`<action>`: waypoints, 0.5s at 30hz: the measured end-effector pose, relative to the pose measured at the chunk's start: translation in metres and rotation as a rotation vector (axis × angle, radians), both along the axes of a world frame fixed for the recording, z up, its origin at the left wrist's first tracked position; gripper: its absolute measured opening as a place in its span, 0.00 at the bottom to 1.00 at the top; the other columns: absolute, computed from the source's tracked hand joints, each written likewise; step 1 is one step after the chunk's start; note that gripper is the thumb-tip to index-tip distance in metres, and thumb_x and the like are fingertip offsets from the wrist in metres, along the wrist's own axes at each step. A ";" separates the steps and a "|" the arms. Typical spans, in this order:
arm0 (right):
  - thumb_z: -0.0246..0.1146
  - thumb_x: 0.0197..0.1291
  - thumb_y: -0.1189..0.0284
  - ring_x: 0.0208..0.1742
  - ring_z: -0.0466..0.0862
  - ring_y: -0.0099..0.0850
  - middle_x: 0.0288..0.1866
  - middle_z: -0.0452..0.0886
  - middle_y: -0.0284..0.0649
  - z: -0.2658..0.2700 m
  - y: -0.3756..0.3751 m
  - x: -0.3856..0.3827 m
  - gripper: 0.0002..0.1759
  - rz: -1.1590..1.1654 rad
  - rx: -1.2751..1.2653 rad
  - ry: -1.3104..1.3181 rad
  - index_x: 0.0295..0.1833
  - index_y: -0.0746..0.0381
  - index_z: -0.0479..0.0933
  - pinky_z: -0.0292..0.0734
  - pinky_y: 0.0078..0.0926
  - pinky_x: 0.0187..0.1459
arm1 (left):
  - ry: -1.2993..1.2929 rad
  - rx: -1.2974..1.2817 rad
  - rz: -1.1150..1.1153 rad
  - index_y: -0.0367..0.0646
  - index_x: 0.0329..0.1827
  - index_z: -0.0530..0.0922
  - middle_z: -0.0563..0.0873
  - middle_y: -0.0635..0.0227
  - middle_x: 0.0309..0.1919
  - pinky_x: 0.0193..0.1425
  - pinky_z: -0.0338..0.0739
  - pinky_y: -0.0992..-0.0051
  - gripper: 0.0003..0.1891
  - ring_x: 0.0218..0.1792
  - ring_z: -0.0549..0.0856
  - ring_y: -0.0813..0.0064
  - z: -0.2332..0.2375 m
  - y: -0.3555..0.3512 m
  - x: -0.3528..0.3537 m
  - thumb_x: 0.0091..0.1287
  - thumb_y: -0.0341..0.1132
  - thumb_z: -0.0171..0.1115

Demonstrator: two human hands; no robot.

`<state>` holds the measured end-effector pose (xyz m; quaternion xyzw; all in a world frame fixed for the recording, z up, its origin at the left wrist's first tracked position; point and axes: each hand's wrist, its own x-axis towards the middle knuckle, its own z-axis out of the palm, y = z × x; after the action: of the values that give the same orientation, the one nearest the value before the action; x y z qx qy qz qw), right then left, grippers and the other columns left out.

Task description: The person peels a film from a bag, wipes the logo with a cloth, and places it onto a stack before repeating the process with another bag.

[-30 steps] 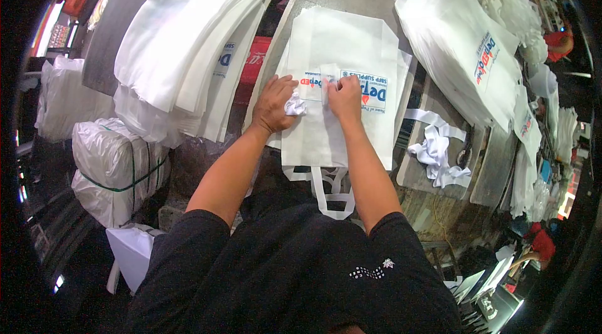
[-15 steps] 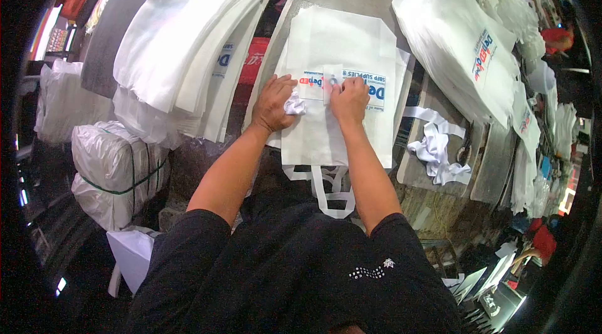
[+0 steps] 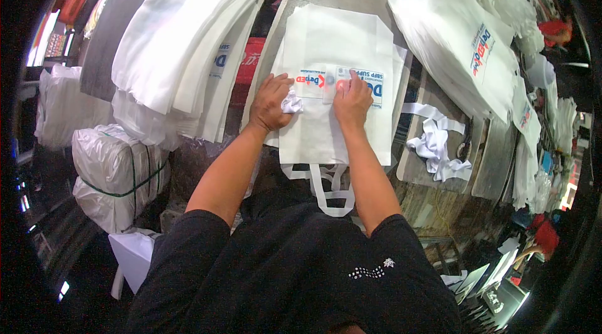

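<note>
A white fabric bag (image 3: pixel 338 39) with blue and red print lies in front of me, its white loop handles (image 3: pixel 332 193) hanging toward my body. My left hand (image 3: pixel 271 105) rests at the bag's left edge, with crumpled white ribbon (image 3: pixel 292 102) held under the thumb side and its fingers along the print. On the bag's middle, my right hand (image 3: pixel 352 101) has its fingers drawn together at a small white printed piece (image 3: pixel 330 86) lying over the lettering. The fingertips partly cover this piece. Underneath is a grey board (image 3: pixel 295 2).
A thick stack of white bags (image 3: pixel 182 27) lies at the left, and printed bags (image 3: pixel 448 39) are piled at the right. Loose white ribbon (image 3: pixel 436 146) lies on another board to the right. A wrapped bundle (image 3: pixel 119 171) tied with green cord stands lower left.
My right hand has shifted slightly right and down, and more of the small printed piece and the red lettering now shows. My left hand stays with the crumpled ribbon.
</note>
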<state>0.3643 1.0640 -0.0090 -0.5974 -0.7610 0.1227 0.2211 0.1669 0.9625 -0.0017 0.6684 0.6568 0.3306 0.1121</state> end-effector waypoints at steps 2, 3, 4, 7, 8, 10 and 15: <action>0.64 0.60 0.65 0.57 0.74 0.49 0.61 0.74 0.48 0.003 -0.002 0.005 0.19 0.054 0.023 -0.026 0.57 0.54 0.82 0.70 0.50 0.56 | -0.002 -0.002 -0.003 0.40 0.52 0.78 0.83 0.59 0.57 0.77 0.60 0.54 0.22 0.68 0.76 0.58 -0.001 0.001 0.000 0.53 0.37 0.68; 0.63 0.61 0.65 0.59 0.73 0.49 0.67 0.71 0.50 0.005 -0.002 0.007 0.20 0.109 0.045 -0.053 0.60 0.50 0.82 0.69 0.50 0.59 | 0.000 0.004 0.001 0.40 0.51 0.79 0.83 0.59 0.57 0.77 0.60 0.54 0.22 0.68 0.76 0.58 -0.002 0.001 0.000 0.52 0.36 0.68; 0.63 0.61 0.65 0.59 0.73 0.49 0.67 0.71 0.50 0.004 -0.001 0.009 0.20 0.107 0.045 -0.053 0.60 0.50 0.82 0.69 0.50 0.59 | 0.001 0.010 0.004 0.40 0.51 0.79 0.83 0.58 0.57 0.77 0.60 0.54 0.22 0.68 0.76 0.58 -0.004 0.001 0.001 0.52 0.36 0.67; 0.62 0.63 0.63 0.63 0.71 0.50 0.74 0.66 0.51 0.002 -0.001 0.014 0.19 0.188 -0.068 -0.133 0.60 0.47 0.82 0.67 0.50 0.63 | -0.003 0.000 0.011 0.40 0.50 0.79 0.83 0.58 0.57 0.77 0.60 0.54 0.22 0.68 0.75 0.58 -0.004 0.002 0.001 0.51 0.35 0.66; 0.62 0.63 0.61 0.63 0.71 0.50 0.74 0.65 0.50 0.004 -0.003 0.012 0.20 0.184 -0.045 -0.134 0.60 0.48 0.83 0.66 0.50 0.63 | -0.002 0.000 0.010 0.40 0.50 0.79 0.83 0.58 0.57 0.77 0.60 0.54 0.22 0.68 0.75 0.58 -0.004 0.002 0.002 0.51 0.35 0.66; 0.63 0.62 0.58 0.63 0.71 0.50 0.75 0.65 0.50 0.009 -0.005 0.008 0.20 0.179 -0.023 -0.133 0.59 0.48 0.83 0.66 0.51 0.64 | -0.001 0.010 0.007 0.39 0.50 0.79 0.83 0.58 0.57 0.76 0.61 0.54 0.22 0.67 0.76 0.58 -0.003 0.001 0.001 0.50 0.35 0.66; 0.66 0.57 0.49 0.63 0.70 0.51 0.74 0.65 0.50 0.016 -0.007 0.010 0.27 0.165 0.019 -0.171 0.60 0.50 0.83 0.65 0.53 0.65 | -0.010 0.020 0.023 0.39 0.50 0.79 0.83 0.58 0.57 0.76 0.61 0.54 0.22 0.67 0.76 0.58 0.001 0.000 0.003 0.51 0.35 0.66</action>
<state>0.3743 1.0575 0.0067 -0.5390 -0.8248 0.0819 0.1502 0.1700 0.9627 -0.0004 0.6603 0.6605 0.3418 0.1048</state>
